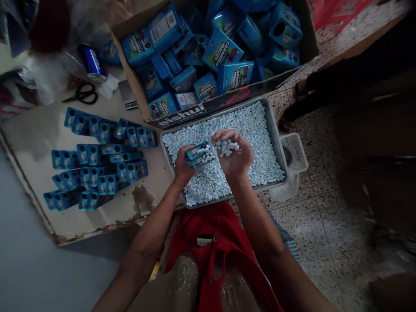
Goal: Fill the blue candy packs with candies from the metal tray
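My left hand (183,168) is closed around small blue candy boxes (195,163), held over the tray with pale candies showing at their top. Beside it, my right hand (238,158) is cupped and turned up, with a heap of pale blue and white candies (226,148) in the palm and fingers. Below both hands lies a grey tray (276,143) filled with the same small candies. A gap of a few centimetres or less separates the right fingertips from the boxes.
Several rows of blue boxes (97,175) stand on the worn table (29,149) at left. Behind the tray, a cardboard box (130,82) holds many blue boxes. Scissors (85,93) and a blue can (91,63) lie farther back. A clear plastic container (298,151) sits right of the tray.
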Available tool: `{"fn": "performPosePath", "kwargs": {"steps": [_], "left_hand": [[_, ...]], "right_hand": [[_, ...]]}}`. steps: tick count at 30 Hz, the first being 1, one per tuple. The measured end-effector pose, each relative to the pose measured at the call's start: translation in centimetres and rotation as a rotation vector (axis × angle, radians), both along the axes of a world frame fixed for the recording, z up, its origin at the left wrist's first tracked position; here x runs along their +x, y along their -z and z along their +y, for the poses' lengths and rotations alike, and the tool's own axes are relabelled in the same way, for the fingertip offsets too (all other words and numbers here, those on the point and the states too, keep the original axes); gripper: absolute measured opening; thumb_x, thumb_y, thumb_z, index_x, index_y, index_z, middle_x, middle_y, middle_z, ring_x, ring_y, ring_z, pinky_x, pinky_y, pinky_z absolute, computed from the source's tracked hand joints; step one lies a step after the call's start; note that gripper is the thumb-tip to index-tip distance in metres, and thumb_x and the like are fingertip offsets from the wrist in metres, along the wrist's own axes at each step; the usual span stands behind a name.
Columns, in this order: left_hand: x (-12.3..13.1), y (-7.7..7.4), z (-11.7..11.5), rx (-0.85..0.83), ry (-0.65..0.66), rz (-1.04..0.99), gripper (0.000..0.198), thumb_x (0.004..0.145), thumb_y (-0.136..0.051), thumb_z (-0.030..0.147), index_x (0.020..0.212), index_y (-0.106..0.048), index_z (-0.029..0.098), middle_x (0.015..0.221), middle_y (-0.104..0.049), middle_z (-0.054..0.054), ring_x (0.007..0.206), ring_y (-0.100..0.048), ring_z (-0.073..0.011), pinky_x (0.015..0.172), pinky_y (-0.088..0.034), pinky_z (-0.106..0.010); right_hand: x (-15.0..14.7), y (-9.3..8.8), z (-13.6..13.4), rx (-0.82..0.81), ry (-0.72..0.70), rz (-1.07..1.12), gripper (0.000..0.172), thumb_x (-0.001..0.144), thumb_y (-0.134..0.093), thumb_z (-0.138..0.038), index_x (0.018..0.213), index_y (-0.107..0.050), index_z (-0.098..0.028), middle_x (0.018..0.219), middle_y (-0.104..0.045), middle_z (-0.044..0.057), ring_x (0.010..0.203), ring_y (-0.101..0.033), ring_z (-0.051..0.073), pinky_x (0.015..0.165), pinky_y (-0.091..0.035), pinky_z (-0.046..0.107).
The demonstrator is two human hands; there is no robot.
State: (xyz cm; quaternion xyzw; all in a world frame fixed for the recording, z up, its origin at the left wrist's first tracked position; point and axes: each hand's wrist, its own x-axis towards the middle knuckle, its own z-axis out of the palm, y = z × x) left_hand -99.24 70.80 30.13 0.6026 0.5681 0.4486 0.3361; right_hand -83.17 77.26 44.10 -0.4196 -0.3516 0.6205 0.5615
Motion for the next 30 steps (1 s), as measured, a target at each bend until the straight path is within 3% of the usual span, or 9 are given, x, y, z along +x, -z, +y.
{"fn": "performPosePath", "kwargs": {"steps": [9, 14, 16, 20, 22, 25, 27, 30], "left_hand": [[0.5, 0.1, -0.5, -0.069, 0.006, -0.013, 0.079, 0.066, -0.098, 0.051, 0.130, -0.059, 0.025, 0.126, -0.071, -0.010, 0.119, -0.071, -0.0306, 0.104, -0.059, -0.048], [1.1, 0.3, -0.2, -0.093, -0.064, -0.028, 0.079, 0.066, -0.098, 0.052, 0.130, -0.058, 0.025, 0.126, -0.071, -0.009, 0.118, -0.071, -0.0290, 0.104, -0.059, -0.047], [1.3, 0.8, 0.1, -0.067, -0.058, -0.044, 0.078, 0.066, -0.098, 0.051, 0.129, -0.060, 0.025, 0.125, -0.071, -0.009, 0.118, -0.071, -0.0299, 0.104, -0.059, -0.048], [1.2, 1.9, 0.5, -0.044, -0.180, -0.188, 0.079, 0.063, -0.099, 0.055, 0.125, -0.061, 0.026, 0.120, -0.072, -0.008, 0.111, -0.073, -0.0296, 0.099, -0.061, -0.049], [1.0, 2.3, 0.4, -0.078, -0.228, -0.263, 0.083, 0.058, -0.102, 0.056, 0.124, -0.061, 0.027, 0.119, -0.072, -0.007, 0.108, -0.073, -0.0294, 0.098, -0.062, -0.050], [1.3, 2.9, -0.1, -0.149, -0.341, -0.349, 0.086, 0.054, -0.104, 0.053, 0.123, -0.060, 0.028, 0.116, -0.073, -0.005, 0.104, -0.074, -0.0278, 0.099, -0.062, -0.053], [2.0, 3.3, -0.7, -0.176, -0.439, -0.375, 0.086, 0.053, -0.105, 0.051, 0.123, -0.059, 0.027, 0.117, -0.073, -0.005, 0.103, -0.073, -0.0265, 0.102, -0.060, -0.054], [4.0, 4.4, -1.5, -0.201, -0.526, -0.405, 0.087, 0.055, -0.105, 0.048, 0.123, -0.059, 0.022, 0.123, -0.072, -0.010, 0.106, -0.072, -0.0243, 0.105, -0.057, -0.052]], "right_hand": [[-0.1, 1.6, -0.3, 0.037, -0.026, -0.017, 0.043, 0.089, -0.054, -0.066, 0.075, -0.065, -0.027, 0.085, -0.062, 0.006, 0.092, -0.062, 0.025, 0.097, -0.052, 0.045], [-0.7, 2.7, -0.7, 0.108, -0.084, -0.049, 0.047, 0.091, -0.058, -0.069, 0.077, -0.071, -0.026, 0.086, -0.066, 0.006, 0.093, -0.064, 0.025, 0.095, -0.053, 0.042], [-0.9, 3.1, -1.3, 0.127, -0.123, -0.109, 0.046, 0.092, -0.061, -0.067, 0.076, -0.073, -0.025, 0.087, -0.068, 0.006, 0.094, -0.066, 0.025, 0.095, -0.053, 0.041], [0.7, 4.3, -2.3, 0.181, -0.114, -0.291, 0.041, 0.103, -0.055, -0.054, 0.081, -0.075, -0.026, 0.088, -0.072, 0.004, 0.097, -0.070, 0.024, 0.097, -0.054, 0.042], [3.1, 5.5, -1.4, 0.202, -0.041, -0.486, 0.040, 0.107, -0.050, -0.051, 0.087, -0.075, -0.027, 0.096, -0.074, 0.004, 0.104, -0.070, 0.023, 0.101, -0.054, 0.043], [7.1, 8.6, 2.2, 0.292, 0.014, -0.953, 0.042, 0.107, -0.048, -0.059, 0.105, -0.075, -0.027, 0.120, -0.072, 0.008, 0.124, -0.064, 0.027, 0.115, -0.047, 0.052], [8.4, 11.4, 5.0, 0.377, -0.069, -1.188, 0.049, 0.106, -0.045, -0.065, 0.123, -0.072, -0.027, 0.137, -0.064, 0.011, 0.136, -0.055, 0.032, 0.121, -0.041, 0.057], [7.7, 15.1, 6.9, 0.424, -0.234, -1.372, 0.059, 0.102, -0.050, -0.069, 0.141, -0.064, -0.027, 0.150, -0.056, 0.013, 0.145, -0.044, 0.036, 0.125, -0.037, 0.062]]}}
